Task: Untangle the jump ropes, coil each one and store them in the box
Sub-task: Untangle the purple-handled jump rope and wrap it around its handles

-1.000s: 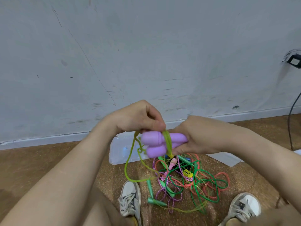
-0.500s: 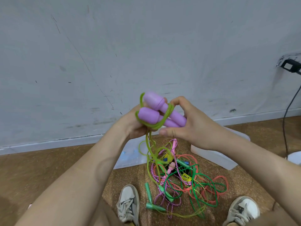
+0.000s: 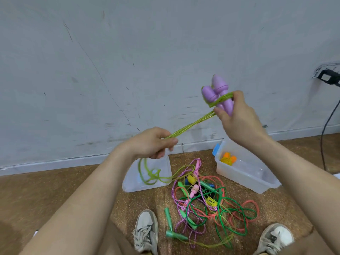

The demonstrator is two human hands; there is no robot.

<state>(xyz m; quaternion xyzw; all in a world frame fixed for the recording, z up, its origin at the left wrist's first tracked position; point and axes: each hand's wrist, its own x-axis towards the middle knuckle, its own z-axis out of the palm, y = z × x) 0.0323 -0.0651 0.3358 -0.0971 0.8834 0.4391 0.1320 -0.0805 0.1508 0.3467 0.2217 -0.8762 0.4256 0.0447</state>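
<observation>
My right hand (image 3: 237, 118) grips two purple handles (image 3: 216, 91) held upright, with a lime-green rope (image 3: 189, 125) wound around them. Several strands of that rope stretch taut down-left to my left hand (image 3: 152, 142), which grips them. Below my left hand the rope's slack hangs in loops over the lid (image 3: 134, 184). A tangle of jump ropes (image 3: 207, 203), green, orange, purple and pink, lies on the floor between my shoes. The clear plastic box (image 3: 257, 184) stands right of the tangle and holds a coiled rope with orange handles (image 3: 228, 158).
A clear plastic lid lies on the brown floor by the grey wall. My left shoe (image 3: 146, 230) and right shoe (image 3: 274, 238) flank the tangle. A black cable (image 3: 325, 129) hangs from a wall socket (image 3: 325, 74) at the far right.
My right hand has carried the purple handles up and right. My left hand has slid down-left along the green rope, pulling the strands taut. The view has shifted, revealing the box.
</observation>
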